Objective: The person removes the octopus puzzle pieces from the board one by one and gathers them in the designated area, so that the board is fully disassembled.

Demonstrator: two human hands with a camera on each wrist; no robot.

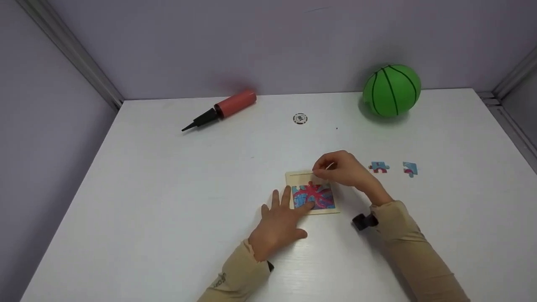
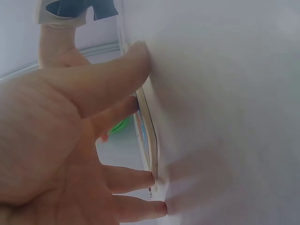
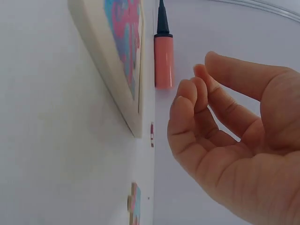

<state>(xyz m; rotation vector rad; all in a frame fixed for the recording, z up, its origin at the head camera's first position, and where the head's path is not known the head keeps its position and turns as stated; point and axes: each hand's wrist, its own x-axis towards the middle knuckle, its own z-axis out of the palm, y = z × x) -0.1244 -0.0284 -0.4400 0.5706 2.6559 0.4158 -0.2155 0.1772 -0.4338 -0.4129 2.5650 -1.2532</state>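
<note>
Two tan sleeves (image 1: 241, 272) stretched over the near side of a white table (image 1: 147, 218). The left hand (image 1: 279, 222) lay nearest, its fingers spread and straight, the index fingertip on a part-filled jigsaw (image 1: 324, 197) of a pink tentacled creature on blue. That jigsaw sat in the lower part of a pale, wooden-looking tray (image 1: 300, 179), whose upper strip was bare. The right hand (image 1: 342, 170) hung at the tray's far edge, toward its right corner, fingers bent in toward the thumb; I saw nothing between them, but could not tell whether a piece was hidden at the tips.

Off to that hand's right lay two loose pieces (image 1: 379, 166), apart from each other. I judged them light, thin and stiff, their knobs the weakest spots, best pinched by opposite edges between thumb and index finger. The tray looked light enough to skid, so its rim seemed the place to steady it.

Beyond lay a poker chip (image 1: 300, 118); farther still, a red hand pump (image 1: 237, 103) and a green basketball-patterned ball (image 1: 392, 90) by the back wall (image 1: 293, 50).
</note>
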